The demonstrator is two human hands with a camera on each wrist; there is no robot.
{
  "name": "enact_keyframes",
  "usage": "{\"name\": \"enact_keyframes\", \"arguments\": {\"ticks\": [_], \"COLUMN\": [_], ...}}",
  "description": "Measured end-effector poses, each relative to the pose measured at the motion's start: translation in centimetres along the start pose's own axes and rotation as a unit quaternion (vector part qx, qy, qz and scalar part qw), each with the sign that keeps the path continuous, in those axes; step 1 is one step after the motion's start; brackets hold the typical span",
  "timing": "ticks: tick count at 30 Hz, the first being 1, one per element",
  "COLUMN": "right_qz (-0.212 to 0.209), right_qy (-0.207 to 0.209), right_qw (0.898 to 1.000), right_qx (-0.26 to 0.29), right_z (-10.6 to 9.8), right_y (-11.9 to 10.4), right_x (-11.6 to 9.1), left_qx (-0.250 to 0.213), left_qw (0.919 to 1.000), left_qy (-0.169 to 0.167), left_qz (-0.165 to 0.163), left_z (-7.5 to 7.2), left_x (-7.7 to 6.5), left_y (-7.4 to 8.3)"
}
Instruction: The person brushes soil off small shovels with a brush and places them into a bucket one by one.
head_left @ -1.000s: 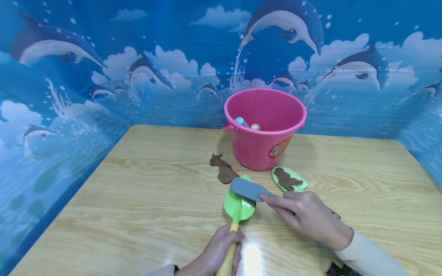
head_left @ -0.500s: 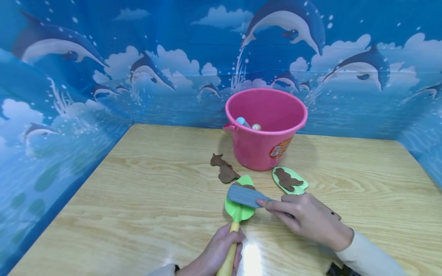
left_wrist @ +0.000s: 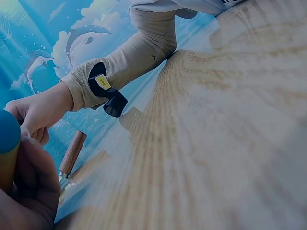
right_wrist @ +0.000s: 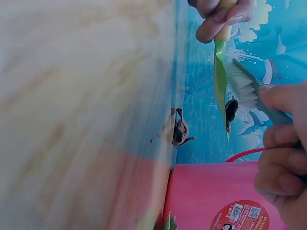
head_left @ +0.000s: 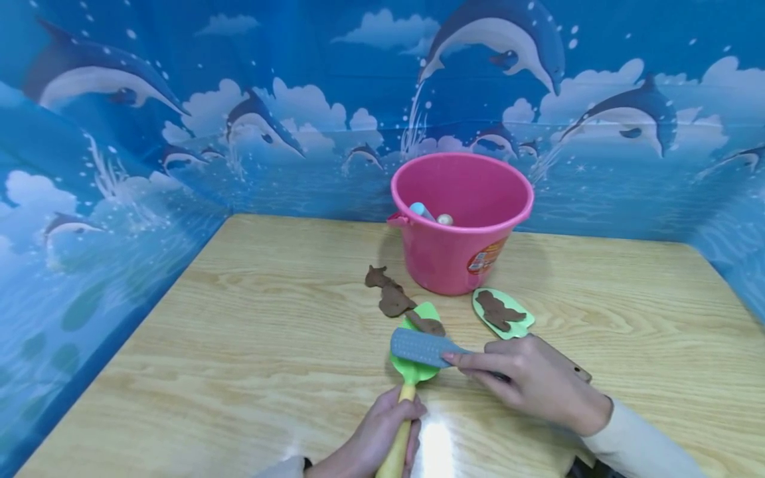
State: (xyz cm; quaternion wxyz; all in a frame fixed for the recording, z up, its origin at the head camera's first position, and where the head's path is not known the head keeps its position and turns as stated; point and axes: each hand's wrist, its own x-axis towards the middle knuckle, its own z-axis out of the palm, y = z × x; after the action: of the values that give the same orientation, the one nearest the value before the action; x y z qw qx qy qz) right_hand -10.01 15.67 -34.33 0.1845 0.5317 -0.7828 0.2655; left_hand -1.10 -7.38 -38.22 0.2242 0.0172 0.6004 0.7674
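Observation:
My left hand grips the yellow handle of a small garden shovel, its green blade pointing away from me over the table. A flat piece of brown, clay-like dirt lies near the blade's tip. With my right hand I hold a blue-grey brush across the blade. Its white bristles face the green surface in the right wrist view; whether they all touch it I cannot tell. In the left wrist view, the fingers of my left hand curl round the handle.
Brown pieces lie on the table just beyond the shovel tip. A pink bucket with a few things inside stands behind. Right of it lies a second green shovel bearing brown dirt; its wooden handle passes beneath my right hand.
The brush has slid from near the blade's tip down toward the handle, uncovering the brown piece on the blade. My left hand and the shovel have stayed nearly still.

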Motion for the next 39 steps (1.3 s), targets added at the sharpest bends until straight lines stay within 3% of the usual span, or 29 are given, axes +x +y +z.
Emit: {"name": "enact_keyframes", "arguments": {"ticks": [5, 17, 24, 29, 34, 39], "right_qz": [-0.003, 0.052, 0.008, 0.002, 0.022, 0.049], "right_qy": [-0.003, 0.017, -0.013, -0.023, -0.014, 0.02], "right_qw": [1.0, 0.998, 1.0, 1.0, 1.0, 0.998], "right_qx": [-0.011, -0.012, -0.003, 0.005, -0.014, -0.029], "right_z": [0.09, 0.13, 0.09, 0.04, 0.01, -0.18], "right_y": [0.07, 0.09, 0.12, 0.0, 0.02, 0.14], "right_x": [-0.05, 0.22, -0.04, -0.15, -0.22, -0.06], "left_qx": [0.005, -0.003, -0.006, -0.001, 0.001, -0.003], "left_qw": [1.0, 1.0, 0.9999, 0.9999, 1.0, 0.9999], "left_qy": [-0.002, 0.001, 0.002, 0.004, 0.004, 0.011], "left_qz": [0.001, -0.008, -0.011, -0.009, -0.006, -0.008], "left_z": [0.0, 0.02, 0.09, 0.17, 0.14, 0.11], "left_x": [0.04, -0.02, 0.01, 0.01, -0.08, -0.14], "left_y": [0.07, 0.2, 0.22, 0.13, 0.08, 0.07]}}
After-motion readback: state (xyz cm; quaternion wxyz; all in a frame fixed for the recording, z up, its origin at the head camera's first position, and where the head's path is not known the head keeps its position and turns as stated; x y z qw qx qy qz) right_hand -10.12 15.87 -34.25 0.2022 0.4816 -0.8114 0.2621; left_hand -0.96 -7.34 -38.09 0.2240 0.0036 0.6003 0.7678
